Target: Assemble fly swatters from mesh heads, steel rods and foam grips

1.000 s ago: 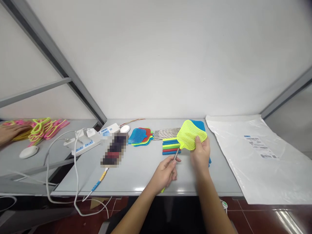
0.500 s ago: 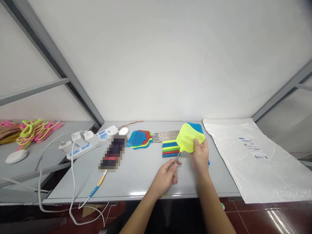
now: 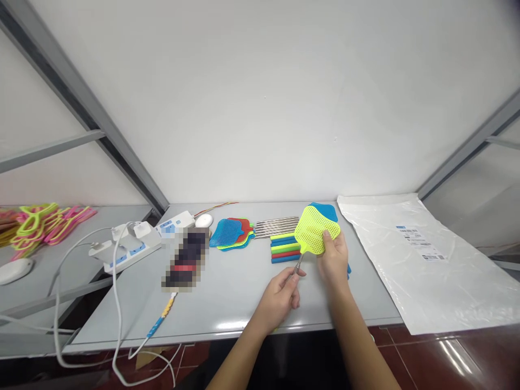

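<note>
Between my hands is a yellow-green fly swatter (image 3: pixel 311 230), its mesh head upward and its metal rod slanting down to the left. My left hand (image 3: pixel 279 299) is closed round the rod below the neck. My right hand (image 3: pixel 333 259) pinches the right edge of the mesh head, thumb on the front. Behind that head a blue swatter head (image 3: pixel 325 210) shows in part. Just left of it lie several coloured handles (image 3: pixel 283 249) side by side. Beyond them is a row of metal rods (image 3: pixel 276 225) joined to stacked blue, red and green swatter heads (image 3: pixel 227 233).
A white plastic mailing bag (image 3: pixel 406 271) with a label covers the table's right side. On the left are a blurred-out phone (image 3: pixel 187 257) on a cable, power strips (image 3: pixel 134 246), a round white device (image 3: pixel 203 221) and pink and yellow bundles (image 3: pixel 49 225). White cables hang over the front edge.
The view has shifted slightly. Both hands keep the same grip on the yellow-green fly swatter, with barely any movement.
</note>
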Motion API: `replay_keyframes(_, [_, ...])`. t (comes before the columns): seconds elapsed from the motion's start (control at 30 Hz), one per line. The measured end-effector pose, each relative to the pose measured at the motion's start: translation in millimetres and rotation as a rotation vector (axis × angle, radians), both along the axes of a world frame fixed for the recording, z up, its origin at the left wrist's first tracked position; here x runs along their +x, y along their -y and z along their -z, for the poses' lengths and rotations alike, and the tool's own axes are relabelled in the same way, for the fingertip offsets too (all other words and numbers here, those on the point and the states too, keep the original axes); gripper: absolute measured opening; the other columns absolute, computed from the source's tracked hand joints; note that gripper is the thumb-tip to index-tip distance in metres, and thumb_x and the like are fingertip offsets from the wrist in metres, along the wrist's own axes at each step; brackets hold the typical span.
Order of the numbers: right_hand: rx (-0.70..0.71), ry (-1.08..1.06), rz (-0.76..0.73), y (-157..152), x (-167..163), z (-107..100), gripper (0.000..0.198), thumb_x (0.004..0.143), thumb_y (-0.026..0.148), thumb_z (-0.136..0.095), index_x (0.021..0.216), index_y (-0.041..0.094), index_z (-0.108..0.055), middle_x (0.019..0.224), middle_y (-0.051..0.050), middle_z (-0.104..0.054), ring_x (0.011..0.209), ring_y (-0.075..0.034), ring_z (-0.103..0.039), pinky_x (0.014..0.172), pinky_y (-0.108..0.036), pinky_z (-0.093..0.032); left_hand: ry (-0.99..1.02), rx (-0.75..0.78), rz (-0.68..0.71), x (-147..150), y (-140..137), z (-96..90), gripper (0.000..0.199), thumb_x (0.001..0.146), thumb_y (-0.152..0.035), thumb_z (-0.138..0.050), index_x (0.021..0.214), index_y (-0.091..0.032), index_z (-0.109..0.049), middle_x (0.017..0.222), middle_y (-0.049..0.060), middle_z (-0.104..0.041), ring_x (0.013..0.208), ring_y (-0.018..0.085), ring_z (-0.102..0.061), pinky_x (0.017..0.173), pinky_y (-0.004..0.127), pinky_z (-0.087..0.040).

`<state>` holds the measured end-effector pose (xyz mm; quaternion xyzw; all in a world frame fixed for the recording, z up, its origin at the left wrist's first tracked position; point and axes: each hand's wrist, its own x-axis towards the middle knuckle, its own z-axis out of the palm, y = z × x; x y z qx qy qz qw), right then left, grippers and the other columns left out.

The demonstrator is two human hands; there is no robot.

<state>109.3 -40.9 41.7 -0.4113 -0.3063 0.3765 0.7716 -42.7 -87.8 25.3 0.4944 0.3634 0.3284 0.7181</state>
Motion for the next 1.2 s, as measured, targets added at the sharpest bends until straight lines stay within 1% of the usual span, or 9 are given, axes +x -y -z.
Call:
replay_keyframes(0.27, [0.01, -0.026, -0.05, -0.1, 3.1, -0.1, 0.039, 0.084, 0.04, -0.062, 0.117, 0.022, -0.052, 0.117, -0.008, -0.064, 0.101, -0.021, -0.064, 0.089, -0.043, -0.049, -0.033, 0.032, 0.007, -1.8, 1.9, 3.1, 0.04, 0.093, -0.049, -0.043, 0.114, -0.018, -0.059, 0.05, -0.006, -0.047, 0.041, 0.008, -0.035, 0.047, 0.021, -0.031])
replay_keyframes(0.4, [0.01, -0.038, -0.071, -0.8, 4.1, 1.1, 0.036, 0.085, 0.038, -0.062, 0.116, 0.022, -0.053, 0.115, -0.008, -0.065, 0.1, -0.022, -0.064, 0.089, -0.043, -0.049, -0.043, 0.025, 0.007, -1.1, 0.8, 5.2, 0.039, 0.093, -0.048, -0.043, 0.114, -0.019, -0.058, 0.05, -0.006, -0.045, 0.044, 0.009, -0.039, 0.046, 0.02, -0.029])
replay_keyframes(0.67, [0.021, -0.018, -0.085, 0.9, 7.9, 0.6, 0.027, 0.085, 0.036, -0.063, 0.109, 0.025, -0.055, 0.111, -0.004, -0.066, 0.101, -0.021, -0.064, 0.089, -0.04, -0.05, -0.077, 0.02, 0.041, -3.1, -0.3, 2.2, 0.041, 0.093, -0.049, -0.042, 0.115, -0.017, -0.057, 0.052, -0.006, -0.046, 0.041, 0.008, -0.036, 0.042, 0.018, -0.027])
replay_keyframes(0.83, [0.012, -0.003, -0.11, 3.2, 10.3, -1.3, 0.028, 0.084, 0.036, -0.064, 0.109, 0.026, -0.055, 0.111, -0.004, -0.067, 0.103, -0.021, -0.063, 0.087, -0.038, -0.051, -0.09, 0.009, 0.051, -3.4, 1.0, 2.1, 0.043, 0.093, -0.05, -0.041, 0.116, -0.017, -0.056, 0.055, -0.006, -0.046, 0.04, 0.007, -0.032, 0.037, 0.017, -0.024])
replay_keyframes(0.93, [0.009, -0.01, -0.129, 3.6, 10.9, -1.7, 0.03, 0.084, 0.036, -0.064, 0.11, 0.026, -0.054, 0.112, -0.004, -0.066, 0.105, -0.021, -0.063, 0.086, -0.037, -0.052, -0.081, 0.009, 0.045, -3.2, 1.5, 2.4, 0.045, 0.092, -0.051, -0.042, 0.117, -0.017, -0.056, 0.053, -0.006, -0.043, 0.045, 0.009, -0.037, 0.036, 0.016, -0.023])
replay_keyframes(1.07, [0.003, -0.033, -0.157, 3.6, 11.2, -1.7, 0.03, 0.085, 0.036, -0.063, 0.113, 0.027, -0.054, 0.115, -0.004, -0.066, 0.106, -0.02, -0.062, 0.084, -0.036, -0.053, -0.079, 0.003, 0.044, -3.3, 1.6, 0.4, 0.044, 0.091, -0.051, -0.044, 0.115, -0.017, -0.056, 0.052, -0.005, -0.04, 0.054, 0.012, -0.045, 0.038, 0.015, -0.026])
replay_keyframes(1.2, [-0.016, -0.058, -0.18, 3.2, 12.0, -1.3, 0.035, 0.085, 0.036, -0.063, 0.117, 0.028, -0.053, 0.119, -0.004, -0.065, 0.106, -0.02, -0.062, 0.084, -0.035, -0.053, -0.09, -0.005, 0.05, -3.3, 1.4, -2.4, 0.045, 0.09, -0.052, -0.044, 0.115, -0.017, -0.056, 0.052, -0.005, -0.038, 0.055, 0.014, -0.045, 0.036, 0.016, -0.024])
